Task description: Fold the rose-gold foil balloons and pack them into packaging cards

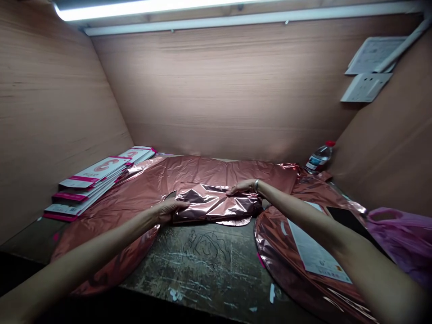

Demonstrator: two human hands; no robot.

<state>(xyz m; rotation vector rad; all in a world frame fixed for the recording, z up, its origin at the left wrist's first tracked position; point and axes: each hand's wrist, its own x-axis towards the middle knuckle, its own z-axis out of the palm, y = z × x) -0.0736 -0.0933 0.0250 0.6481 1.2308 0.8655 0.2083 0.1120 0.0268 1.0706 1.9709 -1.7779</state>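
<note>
The folded rose-copper foil bundle (218,204) between my left hand (167,210) and right hand (241,186) looked mirror-glossy, smooth film with sharp creases. At twelve o'clock from it, the broad rose-copper foil sheet (229,171) had a softer, wrinkled metallic sheen; beyond, the light-brown wooden panel (219,99) was grained and matt. Toward six, the dark grey-brown tabletop (209,274) looked dull, rough and scratched. At two, the clear red-capped bottle (319,158) was shiny plastic; at three, the pink-purple bag (398,238) was thin, crinkled plastic.

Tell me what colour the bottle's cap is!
The cap is red, seen in the head view.
</note>
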